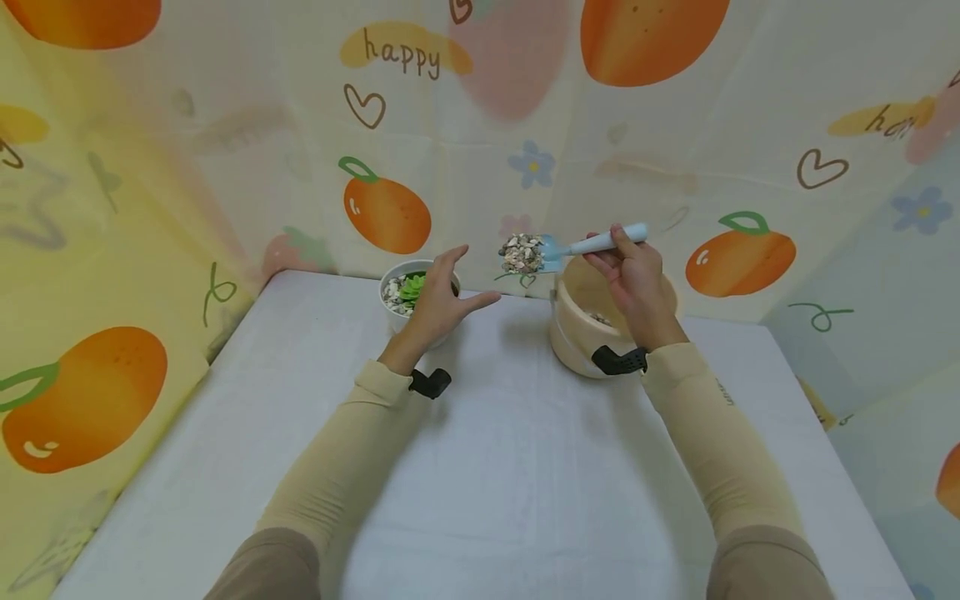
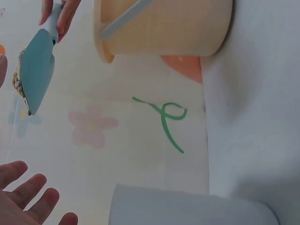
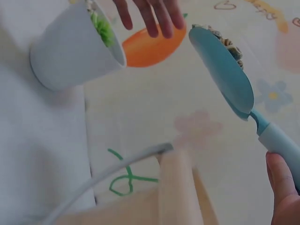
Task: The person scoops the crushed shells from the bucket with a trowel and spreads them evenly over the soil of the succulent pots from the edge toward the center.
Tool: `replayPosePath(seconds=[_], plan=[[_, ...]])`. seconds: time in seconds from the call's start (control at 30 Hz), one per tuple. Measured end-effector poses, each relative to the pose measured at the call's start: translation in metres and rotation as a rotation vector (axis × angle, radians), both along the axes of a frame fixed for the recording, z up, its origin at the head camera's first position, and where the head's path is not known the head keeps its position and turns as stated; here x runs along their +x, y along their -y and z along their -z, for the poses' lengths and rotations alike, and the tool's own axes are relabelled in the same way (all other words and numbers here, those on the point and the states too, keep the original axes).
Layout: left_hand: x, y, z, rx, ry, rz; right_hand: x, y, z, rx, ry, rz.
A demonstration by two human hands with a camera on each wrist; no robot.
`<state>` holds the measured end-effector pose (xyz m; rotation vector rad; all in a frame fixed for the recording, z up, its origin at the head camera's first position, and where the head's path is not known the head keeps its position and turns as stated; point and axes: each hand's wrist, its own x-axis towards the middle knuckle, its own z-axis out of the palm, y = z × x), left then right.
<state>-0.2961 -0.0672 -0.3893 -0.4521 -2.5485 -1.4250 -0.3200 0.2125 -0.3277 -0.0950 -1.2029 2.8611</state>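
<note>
My right hand (image 1: pixel 636 279) grips the pale handle of a small blue garden trowel (image 3: pixel 225 72), held up above the left rim of a beige bucket (image 1: pixel 573 333). The trowel's scoop carries a heap of small mixed pebbles (image 1: pixel 522 252). My left hand (image 1: pixel 437 302) is raised in front of a white plant pot (image 3: pixel 70 51), thumb and fingers spread, holding nothing. A green succulent (image 1: pixel 412 287) and pale stones (image 1: pixel 394 294) show inside the pot, partly hidden behind that hand. Some pebbles are visible low inside the bucket.
Both containers stand toward the back of a table (image 1: pixel 480 483) covered in white cloth. A printed curtain (image 1: pixel 487 150) with oranges hangs right behind it. The bucket's grey handle (image 3: pixel 103 176) hangs down its side. Each wrist wears a black camera mount (image 1: pixel 618 360).
</note>
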Motion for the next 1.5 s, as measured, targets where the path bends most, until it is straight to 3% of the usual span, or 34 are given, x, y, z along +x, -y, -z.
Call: replayPosePath(seconds=[0.27,0.53,0.8,1.5], plan=[[-0.002,0.023,0.000,-0.017,-0.030,-0.019,-0.008,0.024,0.004,0.015,0.019,0.010],[-0.005,0.045,0.001,-0.044,0.004,-0.046,-0.013,0.049,0.008,0.046,0.036,0.038],[-0.009,0.066,0.006,-0.042,-0.011,-0.060,-0.014,0.073,0.009,0.072,0.045,0.047],[-0.016,0.102,0.032,-0.036,0.144,-0.082,-0.026,0.116,0.037,0.135,0.078,0.079]])
